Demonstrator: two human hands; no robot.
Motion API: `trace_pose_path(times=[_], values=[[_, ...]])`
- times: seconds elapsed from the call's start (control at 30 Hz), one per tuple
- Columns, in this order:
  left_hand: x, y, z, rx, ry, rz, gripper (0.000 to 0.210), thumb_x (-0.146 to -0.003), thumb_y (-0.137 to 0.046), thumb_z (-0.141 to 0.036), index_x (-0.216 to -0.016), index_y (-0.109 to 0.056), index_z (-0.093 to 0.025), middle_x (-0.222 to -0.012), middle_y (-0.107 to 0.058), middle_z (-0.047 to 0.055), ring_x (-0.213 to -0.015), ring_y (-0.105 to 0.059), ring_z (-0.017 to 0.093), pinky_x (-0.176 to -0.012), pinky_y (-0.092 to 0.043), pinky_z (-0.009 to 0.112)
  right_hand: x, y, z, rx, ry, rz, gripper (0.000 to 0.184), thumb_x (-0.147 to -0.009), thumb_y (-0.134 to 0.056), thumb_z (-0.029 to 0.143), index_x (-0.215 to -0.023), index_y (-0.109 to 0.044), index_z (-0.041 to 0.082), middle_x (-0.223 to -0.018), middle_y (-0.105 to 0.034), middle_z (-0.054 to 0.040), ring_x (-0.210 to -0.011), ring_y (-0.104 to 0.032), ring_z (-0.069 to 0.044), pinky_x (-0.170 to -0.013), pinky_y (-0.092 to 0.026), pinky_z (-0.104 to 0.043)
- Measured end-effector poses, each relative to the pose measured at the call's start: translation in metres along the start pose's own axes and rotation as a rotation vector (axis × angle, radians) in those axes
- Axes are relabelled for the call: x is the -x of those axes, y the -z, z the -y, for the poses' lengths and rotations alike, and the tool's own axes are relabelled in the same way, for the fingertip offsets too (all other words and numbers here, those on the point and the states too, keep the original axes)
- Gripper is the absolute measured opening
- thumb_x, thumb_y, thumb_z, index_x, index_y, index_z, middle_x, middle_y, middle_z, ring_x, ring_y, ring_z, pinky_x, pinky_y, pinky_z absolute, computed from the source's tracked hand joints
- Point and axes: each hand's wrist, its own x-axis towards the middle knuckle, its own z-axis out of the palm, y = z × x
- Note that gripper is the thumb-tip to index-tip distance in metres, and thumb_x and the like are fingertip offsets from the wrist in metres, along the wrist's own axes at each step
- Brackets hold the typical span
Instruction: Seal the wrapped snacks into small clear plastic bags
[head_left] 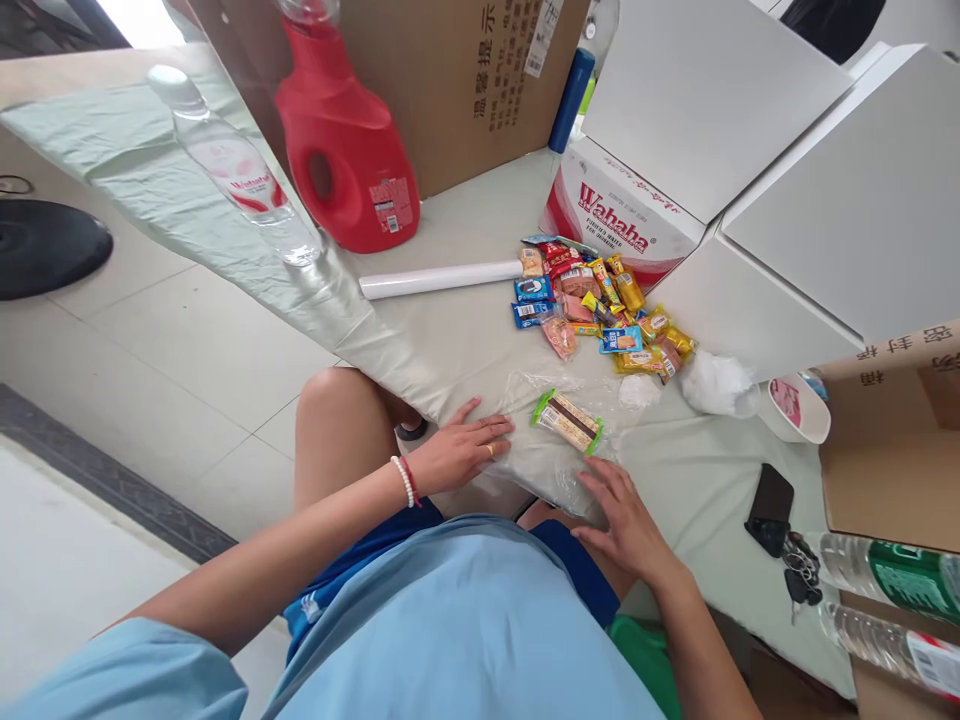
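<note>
A wrapped snack bar (568,421) with green ends lies on a sheet of clear plastic film (517,468) at the near table edge. My left hand (463,450) rests flat to its left, touching the edge of the film, fingers outstretched and holding nothing. Just below the bar's right end, my right hand (619,515) hovers over or touches the film with its fingers apart. Beyond the bar sits a pile of small packaged snacks (585,295), in blue, yellow, red and pink wrappers.
A white roll (442,279) lies left of the pile. Behind stand a red detergent jug (352,150), a water bottle (247,180) and a Wahaha box (622,215). To the right are crumpled white plastic (716,382), a white bowl (795,408), a phone (770,508) and keys (801,570).
</note>
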Motion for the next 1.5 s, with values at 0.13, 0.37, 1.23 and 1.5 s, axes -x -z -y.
trace_pose_path(times=[0.13, 0.37, 1.23, 1.5], values=[[0.001, 0.008, -0.004, 0.135, 0.001, -0.011, 0.034, -0.101, -0.041, -0.019, -0.114, -0.071, -0.025, -0.124, -0.074, 0.007, -0.127, -0.063, 0.019, -0.127, -0.02, 0.05, 0.029, -0.017, -0.002, -0.085, -0.08, -0.12, 0.019, -0.099, -0.056, 0.028, -0.111, -0.071, 0.03, -0.126, -0.067, -0.0099, -0.122, -0.06, -0.03, -0.104, -0.052, -0.055], [-0.025, 0.032, -0.005, 0.195, 0.104, -0.129, 0.031, -0.104, -0.039, -0.032, -0.107, -0.068, -0.021, -0.101, -0.077, 0.005, -0.096, -0.07, 0.017, -0.112, -0.043, 0.039, 0.018, 0.016, -0.011, -0.262, -0.255, -0.162, 0.023, -0.102, -0.05, 0.038, -0.098, -0.07, 0.028, -0.091, -0.072, -0.0047, -0.086, -0.069, -0.023, -0.08, -0.057, -0.037], [-0.103, -0.03, -0.055, -0.363, 0.189, -0.096, 0.037, -0.105, -0.037, -0.022, -0.133, -0.059, -0.013, -0.099, -0.066, 0.012, -0.101, -0.056, 0.027, -0.081, -0.041, 0.041, -0.228, 0.033, -0.044, 0.162, -0.444, 0.312, 0.028, -0.081, -0.076, 0.041, -0.089, -0.075, 0.014, -0.095, -0.076, -0.013, -0.091, -0.068, -0.024, -0.077, -0.046, -0.028], [-0.099, -0.028, -0.05, -0.351, 0.191, -0.23, 0.032, -0.105, -0.041, -0.023, -0.126, -0.064, -0.017, -0.122, -0.064, 0.014, -0.122, -0.053, 0.028, -0.093, -0.04, 0.043, -0.234, 0.045, -0.043, -0.078, -0.09, -0.122, 0.024, -0.095, -0.057, 0.035, -0.102, -0.072, 0.017, -0.113, -0.07, -0.0097, -0.109, -0.062, -0.022, -0.096, -0.045, -0.032]])
